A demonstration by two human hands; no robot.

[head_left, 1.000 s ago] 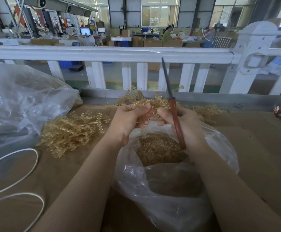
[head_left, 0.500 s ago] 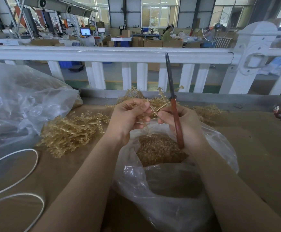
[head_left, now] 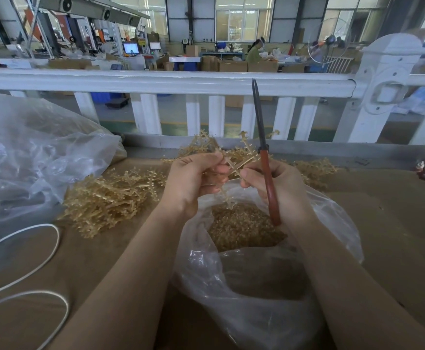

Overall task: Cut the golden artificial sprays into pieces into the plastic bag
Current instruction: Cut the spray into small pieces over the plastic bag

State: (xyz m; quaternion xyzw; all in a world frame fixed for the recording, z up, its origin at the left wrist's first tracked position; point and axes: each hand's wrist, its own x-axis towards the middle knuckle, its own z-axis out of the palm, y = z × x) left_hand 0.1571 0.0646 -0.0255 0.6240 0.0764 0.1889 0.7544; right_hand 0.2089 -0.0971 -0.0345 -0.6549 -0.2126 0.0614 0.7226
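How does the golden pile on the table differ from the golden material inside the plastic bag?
The pile on the table is long, whole branching sprays; the material in the plastic bag is short, fine cut pieces. The pile lies loose on cardboard, the pieces sit enclosed. Both are golden.

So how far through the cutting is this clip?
Midway, it looks. Done: cut pieces already cover the bottom of the bag. In hand: the left hand holds a spray, the right hand grips the scissors. Left: a pile of uncut sprays beside the bag.
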